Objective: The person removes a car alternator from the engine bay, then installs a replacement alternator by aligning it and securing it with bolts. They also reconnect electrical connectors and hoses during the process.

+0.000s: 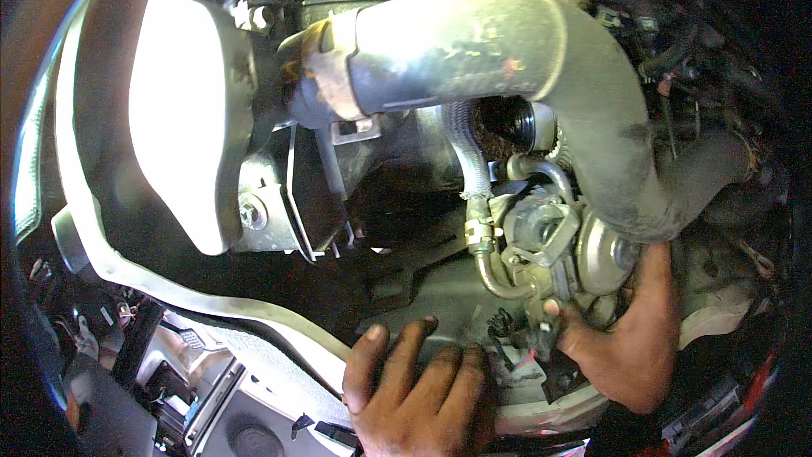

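My right hand (630, 347) reaches in from the lower right, closed around the lower side of a metal valve unit (541, 233). Its thumb presses near the unit's bottom end, and the other fingers pass behind a round, can-shaped metal housing (602, 258), where their tips are hidden. My left hand (419, 398) lies with fingers spread over the pale rim of the opening, holding nothing. From above, a braided hose (463, 148) with a metal clamp (480, 233) joins a bent metal pipe (499, 282) on the unit.
A thick, dusty curved duct (609, 118) arches over the valve unit. Its left end carries a rusty clamp (334, 76). A bright, glaring metal box (182, 118) stands at the left beside a metal bracket (254, 207). Below runs a white curved rim (211, 300). Dark cables crowd the upper right.
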Tool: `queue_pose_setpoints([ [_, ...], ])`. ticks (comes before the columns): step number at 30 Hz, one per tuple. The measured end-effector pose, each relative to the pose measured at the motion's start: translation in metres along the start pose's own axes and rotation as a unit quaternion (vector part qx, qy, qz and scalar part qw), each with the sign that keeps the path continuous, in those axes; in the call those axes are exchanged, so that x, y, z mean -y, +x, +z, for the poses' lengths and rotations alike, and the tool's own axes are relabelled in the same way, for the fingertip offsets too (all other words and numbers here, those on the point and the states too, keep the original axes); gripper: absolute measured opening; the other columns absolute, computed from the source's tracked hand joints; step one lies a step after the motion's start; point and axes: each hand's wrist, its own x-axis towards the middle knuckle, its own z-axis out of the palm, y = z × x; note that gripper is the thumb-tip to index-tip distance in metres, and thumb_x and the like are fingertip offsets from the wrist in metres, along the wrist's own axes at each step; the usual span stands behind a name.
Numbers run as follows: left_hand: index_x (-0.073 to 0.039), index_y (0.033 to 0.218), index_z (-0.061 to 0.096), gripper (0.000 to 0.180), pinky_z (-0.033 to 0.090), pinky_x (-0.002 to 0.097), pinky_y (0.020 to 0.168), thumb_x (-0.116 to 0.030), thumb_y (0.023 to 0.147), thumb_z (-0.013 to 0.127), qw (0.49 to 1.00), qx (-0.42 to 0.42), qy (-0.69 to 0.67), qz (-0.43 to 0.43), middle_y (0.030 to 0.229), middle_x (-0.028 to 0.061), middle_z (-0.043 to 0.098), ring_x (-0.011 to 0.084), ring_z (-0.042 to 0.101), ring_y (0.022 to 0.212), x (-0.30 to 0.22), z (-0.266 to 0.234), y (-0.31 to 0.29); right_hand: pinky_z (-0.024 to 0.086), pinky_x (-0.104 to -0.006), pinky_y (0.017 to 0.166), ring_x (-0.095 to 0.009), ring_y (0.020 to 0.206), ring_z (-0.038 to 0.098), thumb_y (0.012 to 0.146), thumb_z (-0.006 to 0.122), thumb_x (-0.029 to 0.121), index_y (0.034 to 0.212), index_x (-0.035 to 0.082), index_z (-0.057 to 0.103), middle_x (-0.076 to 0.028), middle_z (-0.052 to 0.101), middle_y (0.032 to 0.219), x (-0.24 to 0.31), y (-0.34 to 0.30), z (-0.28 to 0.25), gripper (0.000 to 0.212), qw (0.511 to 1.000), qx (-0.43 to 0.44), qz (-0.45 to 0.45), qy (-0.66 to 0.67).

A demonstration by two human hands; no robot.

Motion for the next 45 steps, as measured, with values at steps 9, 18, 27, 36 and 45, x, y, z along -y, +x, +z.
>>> queue_pose_setpoints([
  [9,-0.008,0.117,0.071,0.033,0.042,0.0472,0.104,-0.015,0.085,0.064,0.994,-0.064,0.065,0.052,0.114,0.009,0.073,0.0275,0.069,0.106,-0.011,0.028,-0.021,0.038,-0.0408,0.116,-0.03,0.133,0.053,0.07,0.093,0.018,0.151,-0.002,0.037,-0.019,0.053,0.144,-0.021,-0.025,-0.016,0.101,1.0,0.011,-0.018,0.014],
  [18,-0.007,0.102,0.071,0.025,0.044,0.0486,0.099,-0.014,0.078,0.07,0.993,-0.081,0.063,0.066,0.102,0.008,0.074,0.0282,0.069,0.106,-0.001,0.041,-0.013,0.036,-0.0411,0.117,-0.03,0.133,0.053,0.074,0.081,0.006,0.151,-0.003,0.036,-0.02,0.053,0.143,-0.028,-0.013,-0.006,0.089,0.998,0.019,-0.012,0.054],
  [27,-0.006,0.098,0.071,0.016,0.042,0.0493,0.101,-0.015,0.085,0.073,0.996,-0.037,0.054,-0.054,0.096,0.0134,0.075,0.0324,0.07,0.104,-0.009,0.022,0.019,0.044,-0.0418,0.109,-0.034,0.123,0.06,0.07,0.083,0.013,0.146,-0.005,0.04,-0.024,0.059,0.133,-0.016,0.02,-0.005,0.089,0.997,-0.012,-0.077,-0.027],
  [36,-0.008,0.103,0.072,0.022,0.043,0.0474,0.099,-0.015,0.082,0.073,0.989,-0.085,0.095,0.079,0.101,0.012,0.077,0.0302,0.07,0.104,0.008,0.025,0.022,0.051,-0.0464,0.099,-0.042,0.112,0.067,0.066,0.087,0.018,0.142,-0.003,0.045,-0.027,0.065,0.123,-0.003,0.022,0.0,0.09,0.998,-0.034,-0.025,-0.043],
  [45,-0.009,0.101,0.076,0.022,0.053,0.0443,0.077,-0.017,0.081,0.074,0.981,0.128,0.059,-0.136,0.086,0.0132,0.075,0.0324,0.072,0.081,-0.013,-0.003,0.051,0.052,-0.0491,0.097,-0.046,0.112,0.066,0.066,0.089,0.021,0.143,-0.003,0.043,-0.029,0.065,0.122,0.004,0.024,0.007,0.094,0.999,-0.023,0.032,0.021],
])
